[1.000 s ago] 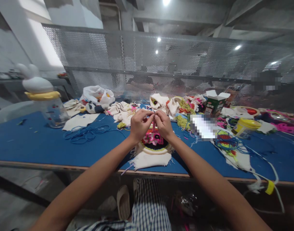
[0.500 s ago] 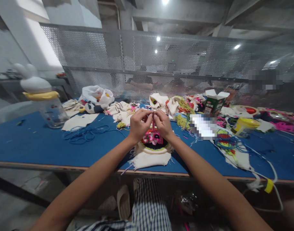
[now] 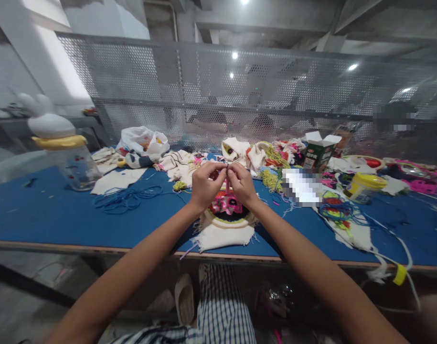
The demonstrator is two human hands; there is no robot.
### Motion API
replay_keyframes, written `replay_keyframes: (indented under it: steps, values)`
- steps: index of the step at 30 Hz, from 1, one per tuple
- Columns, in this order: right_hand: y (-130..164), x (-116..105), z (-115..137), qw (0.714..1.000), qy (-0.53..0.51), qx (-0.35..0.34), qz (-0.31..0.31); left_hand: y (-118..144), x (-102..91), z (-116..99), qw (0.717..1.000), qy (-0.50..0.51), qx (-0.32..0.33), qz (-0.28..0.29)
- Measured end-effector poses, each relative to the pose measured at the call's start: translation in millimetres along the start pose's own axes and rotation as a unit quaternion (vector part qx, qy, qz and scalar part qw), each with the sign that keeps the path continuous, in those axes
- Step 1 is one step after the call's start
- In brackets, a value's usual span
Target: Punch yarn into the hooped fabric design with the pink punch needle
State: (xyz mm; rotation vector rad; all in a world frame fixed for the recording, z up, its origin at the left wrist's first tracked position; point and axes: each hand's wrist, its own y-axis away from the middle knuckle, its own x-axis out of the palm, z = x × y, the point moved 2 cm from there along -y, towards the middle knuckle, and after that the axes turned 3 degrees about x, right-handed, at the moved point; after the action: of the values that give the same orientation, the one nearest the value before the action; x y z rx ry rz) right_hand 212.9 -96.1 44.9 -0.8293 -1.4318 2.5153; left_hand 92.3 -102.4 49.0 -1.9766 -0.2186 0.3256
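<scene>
My left hand (image 3: 207,185) and my right hand (image 3: 243,185) meet fingertip to fingertip above a round embroidery hoop (image 3: 229,224). Both are closed in a pinch. Below the fingertips hangs a short pink length of yarn (image 3: 228,187), and its upper end is hidden between the fingers. Inside the hoop is cream cloth worked in dark, pink, red and yellow-green yarn, partly covered by my hands. The cloth's frayed cream edge (image 3: 225,239) spreads toward the table's front edge.
Loose blue yarn (image 3: 128,198) and a rabbit-topped jar (image 3: 73,162) are on the left. Behind my hands lie heaped cloths and yellow-green yarn (image 3: 271,180). A green box (image 3: 317,154), yellow tub (image 3: 365,187) and white cable (image 3: 400,243) occupy the right. A perforated metal screen (image 3: 211,86) stands behind.
Almost nothing differs; my hands keep the same pinch over the hoop, and the view has shifted very slightly.
</scene>
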Motion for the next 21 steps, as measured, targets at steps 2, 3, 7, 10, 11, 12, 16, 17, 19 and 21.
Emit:
replay_keyframes:
  steps: [2, 3, 7, 10, 11, 12, 16, 17, 19, 21]
  values:
    - [0.0, -0.1, 0.0, 1.0, 0.001, 0.001, 0.0, 0.0, -0.1, 0.1, 1.0, 0.0, -0.001, 0.0]
    - [0.1, -0.1, 0.1, 1.0, 0.003, 0.001, 0.001, 0.0, -0.1, 0.1, 1.0, 0.001, -0.003, 0.0]
    - [0.6, 1.1, -0.4, 1.0, 0.012, 0.003, 0.008, -0.8, -0.4, 0.5, 1.0, 0.006, -0.009, -0.006]
    - [0.9, 2.4, -1.2, 1.0, 0.017, 0.003, 0.012, -2.0, -1.7, 1.5, 1.0, 0.012, -0.018, -0.012]
    - [1.0, 2.8, -1.5, 1.0, 0.019, 0.004, 0.013, -2.3, -2.3, 1.8, 1.0, 0.014, -0.022, -0.012]
    - [1.1, 3.1, -1.8, 1.0, 0.021, 0.004, 0.014, -2.6, -2.8, 2.2, 0.999, 0.017, -0.027, -0.012]
    - [1.3, 3.8, -2.0, 1.0, 0.024, 0.005, 0.017, -2.8, -4.1, 3.5, 0.998, 0.034, -0.051, -0.011]
    - [1.4, 3.9, -1.9, 1.0, 0.025, 0.006, 0.018, -2.9, -4.1, 3.8, 0.997, 0.04, -0.059, -0.009]
    - [1.4, 3.8, -1.8, 0.999, 0.025, 0.007, 0.019, -3.6, -4.2, 4.7, 0.995, 0.055, -0.078, -0.001]
    - [1.3, 3.6, -2.0, 0.999, 0.025, 0.009, 0.02, -5.4, -4.7, 6.4, 0.992, 0.073, -0.098, 0.014]
